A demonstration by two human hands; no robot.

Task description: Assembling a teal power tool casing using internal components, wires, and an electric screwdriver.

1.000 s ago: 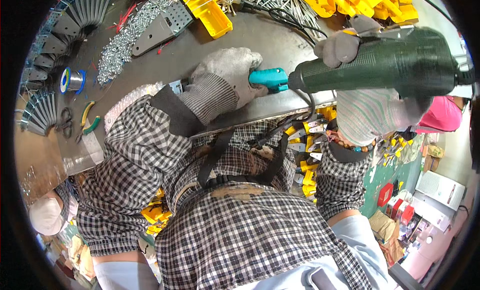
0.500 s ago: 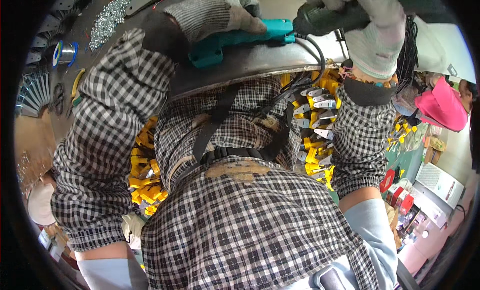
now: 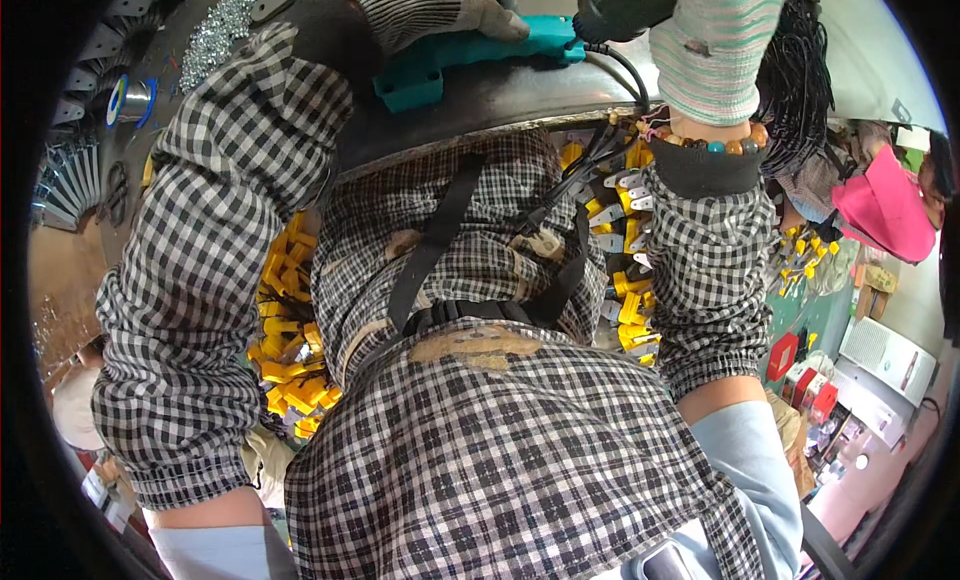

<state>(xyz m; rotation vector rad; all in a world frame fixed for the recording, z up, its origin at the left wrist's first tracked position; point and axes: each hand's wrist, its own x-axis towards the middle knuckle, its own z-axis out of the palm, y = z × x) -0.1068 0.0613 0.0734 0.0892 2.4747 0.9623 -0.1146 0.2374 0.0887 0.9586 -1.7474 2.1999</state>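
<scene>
At the top, my left hand [image 3: 462, 12] wears a grey knitted glove; it grips a teal plastic housing [image 3: 470, 50] at the metal table's near edge. One fingertip presses on the housing's upper side. A black cable [image 3: 625, 72] leaves the housing's right end and hangs over the edge. My right hand [image 3: 718, 45], in a pale striped glove, is at a dark green power tool [image 3: 628, 8]. The tool's narrow end points left, just above the housing's right end. The upper edge cuts off the right fingers and the rest of the tool.
On the table's left are a wire spool [image 3: 131, 101], small metal screws [image 3: 225, 30] and fanned metal plates [image 3: 72, 185]. Many yellow-and-metal parts [image 3: 292, 355] lie below the table. Black cables [image 3: 800, 90] hang at right, near another person's pink clothing [image 3: 890, 205].
The view has shifted, so table, housing and left hand sit higher in the picture. My right hand has moved up and left; its fingers have passed out of view.
</scene>
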